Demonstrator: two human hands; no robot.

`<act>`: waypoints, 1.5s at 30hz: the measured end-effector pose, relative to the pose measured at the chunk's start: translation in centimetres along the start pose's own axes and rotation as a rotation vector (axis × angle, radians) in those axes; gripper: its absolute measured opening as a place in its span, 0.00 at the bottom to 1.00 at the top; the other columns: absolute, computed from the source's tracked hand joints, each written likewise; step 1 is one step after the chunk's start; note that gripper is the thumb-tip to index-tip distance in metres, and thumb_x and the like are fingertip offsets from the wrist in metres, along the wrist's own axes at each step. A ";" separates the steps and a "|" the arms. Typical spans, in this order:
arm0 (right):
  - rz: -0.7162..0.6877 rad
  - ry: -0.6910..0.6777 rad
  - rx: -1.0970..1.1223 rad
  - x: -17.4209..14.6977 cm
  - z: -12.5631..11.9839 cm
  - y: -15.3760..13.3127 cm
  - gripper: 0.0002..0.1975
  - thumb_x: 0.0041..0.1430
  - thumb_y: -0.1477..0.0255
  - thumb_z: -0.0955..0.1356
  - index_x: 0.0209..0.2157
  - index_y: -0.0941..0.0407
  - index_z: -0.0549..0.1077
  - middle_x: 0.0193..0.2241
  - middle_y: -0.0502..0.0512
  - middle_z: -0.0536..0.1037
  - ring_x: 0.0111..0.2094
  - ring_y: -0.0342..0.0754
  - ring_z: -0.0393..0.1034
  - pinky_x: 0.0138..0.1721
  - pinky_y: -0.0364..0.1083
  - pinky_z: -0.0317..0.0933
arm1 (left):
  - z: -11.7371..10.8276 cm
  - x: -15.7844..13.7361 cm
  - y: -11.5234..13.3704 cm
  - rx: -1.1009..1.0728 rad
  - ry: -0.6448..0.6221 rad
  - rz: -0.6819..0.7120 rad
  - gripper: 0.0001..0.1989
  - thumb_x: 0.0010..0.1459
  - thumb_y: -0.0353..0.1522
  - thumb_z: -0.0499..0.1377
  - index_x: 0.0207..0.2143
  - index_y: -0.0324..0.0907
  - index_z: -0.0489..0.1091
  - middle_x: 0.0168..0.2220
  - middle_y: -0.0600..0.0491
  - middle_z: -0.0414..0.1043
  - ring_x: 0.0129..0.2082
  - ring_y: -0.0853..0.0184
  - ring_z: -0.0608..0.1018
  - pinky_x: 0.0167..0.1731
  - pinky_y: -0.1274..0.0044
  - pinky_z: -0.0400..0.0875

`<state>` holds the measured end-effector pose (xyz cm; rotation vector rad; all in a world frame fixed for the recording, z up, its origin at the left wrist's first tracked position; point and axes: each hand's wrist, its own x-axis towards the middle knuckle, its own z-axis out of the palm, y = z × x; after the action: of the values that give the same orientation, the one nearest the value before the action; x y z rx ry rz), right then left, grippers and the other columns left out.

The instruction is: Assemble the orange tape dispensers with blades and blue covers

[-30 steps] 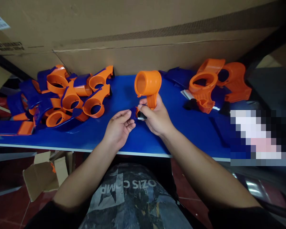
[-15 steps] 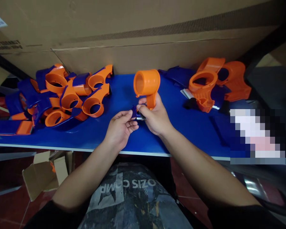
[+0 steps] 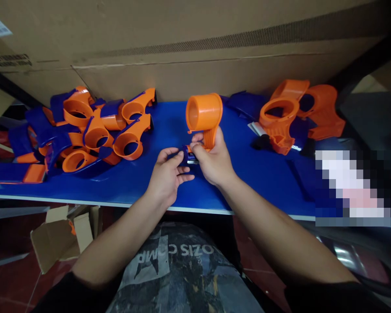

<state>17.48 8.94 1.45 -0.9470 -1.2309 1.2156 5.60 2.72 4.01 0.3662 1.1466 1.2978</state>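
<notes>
My right hand is wrapped round the handle of an orange tape dispenser body, its round hub standing upward. At the dispenser's lower end sits a small dark blue plastic part with a shiny metal strip beside it. My left hand pinches this blue part between thumb and forefinger, the other fingers loosely stretched below. Palm and fingers hide much of the handle, so how firmly the blue part sits on it cannot be made out.
Several orange and blue tape dispensers lie piled on the blue tabletop at left. More orange bodies and blue pieces lie at right. A cardboard wall closes the back; an open carton stands on the floor.
My left fingers have shifted their pinch on the small blue part, the forefinger now arching over it and the lower fingers stretching out. The orange dispenser has moved slightly right in view.
</notes>
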 end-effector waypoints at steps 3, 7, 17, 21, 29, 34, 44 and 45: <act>0.010 0.001 -0.007 -0.1 0.1 0.0 0.17 0.54 0.73 0.72 0.45 0.47 0.68 0.38 0.48 0.72 0.37 0.45 0.70 0.42 0.49 0.70 | 0.4 0.0 -0.9 -0.041 0.062 0.169 0.15 0.58 0.33 0.68 0.46 0.47 0.69 0.38 0.56 0.74 0.32 0.71 0.79 0.35 0.76 0.80; 0.012 0.002 -0.003 -0.1 0.1 0.0 0.17 0.54 0.73 0.72 0.44 0.46 0.68 0.38 0.48 0.72 0.37 0.46 0.70 0.42 0.50 0.70 | 0.7 0.3 -2.1 0.064 0.118 0.369 0.04 0.62 0.32 0.65 0.40 0.44 0.75 0.40 0.54 0.77 0.35 0.72 0.80 0.37 0.78 0.79; 0.021 0.018 0.016 0.2 -0.2 0.8 0.18 0.53 0.71 0.72 0.45 0.46 0.69 0.38 0.48 0.72 0.37 0.46 0.69 0.42 0.51 0.70 | -0.3 -0.4 -2.4 0.316 0.074 0.564 0.09 0.61 0.32 0.67 0.44 0.47 0.83 0.53 0.50 0.78 0.51 0.63 0.81 0.50 0.73 0.80; 0.010 0.026 0.021 0.3 -0.2 0.9 0.19 0.54 0.72 0.73 0.46 0.45 0.69 0.37 0.48 0.72 0.40 0.47 0.70 0.45 0.50 0.69 | -0.5 -0.6 -1.7 0.461 0.033 0.612 0.12 0.61 0.29 0.67 0.46 0.50 0.83 0.56 0.51 0.78 0.59 0.62 0.78 0.64 0.69 0.71; 0.052 0.069 0.043 0.2 -0.2 1.0 0.15 0.64 0.52 0.68 0.46 0.46 0.71 0.37 0.50 0.74 0.39 0.48 0.71 0.44 0.50 0.69 | -0.7 -0.4 -1.5 0.476 -0.013 0.602 0.16 0.56 0.26 0.69 0.47 0.49 0.83 0.55 0.52 0.80 0.62 0.58 0.77 0.70 0.61 0.63; 0.066 0.099 0.026 0.1 -0.3 1.6 0.21 0.66 0.45 0.63 0.46 0.45 0.70 0.36 0.50 0.74 0.38 0.48 0.72 0.43 0.49 0.68 | -0.4 -0.8 -2.1 0.552 -0.071 0.604 0.23 0.54 0.24 0.68 0.51 0.49 0.81 0.58 0.53 0.78 0.65 0.56 0.74 0.72 0.61 0.60; 0.151 0.093 0.143 0.6 0.0 1.5 0.20 0.63 0.46 0.66 0.43 0.47 0.69 0.34 0.50 0.73 0.34 0.47 0.70 0.34 0.46 0.66 | -2.2 0.2 -2.2 0.501 -0.105 0.471 0.29 0.49 0.24 0.72 0.54 0.50 0.79 0.54 0.51 0.81 0.53 0.58 0.82 0.63 0.64 0.72; 0.189 0.079 0.207 0.6 0.0 1.3 0.20 0.62 0.46 0.67 0.43 0.47 0.68 0.34 0.49 0.73 0.33 0.46 0.70 0.32 0.46 0.65 | -2.4 0.3 -2.2 0.504 -0.093 0.471 0.29 0.49 0.25 0.72 0.54 0.49 0.79 0.53 0.50 0.81 0.51 0.59 0.83 0.61 0.65 0.74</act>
<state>17.22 9.70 0.32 -0.9630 -0.9485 1.4112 4.79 1.44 1.10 1.1099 1.3505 1.3569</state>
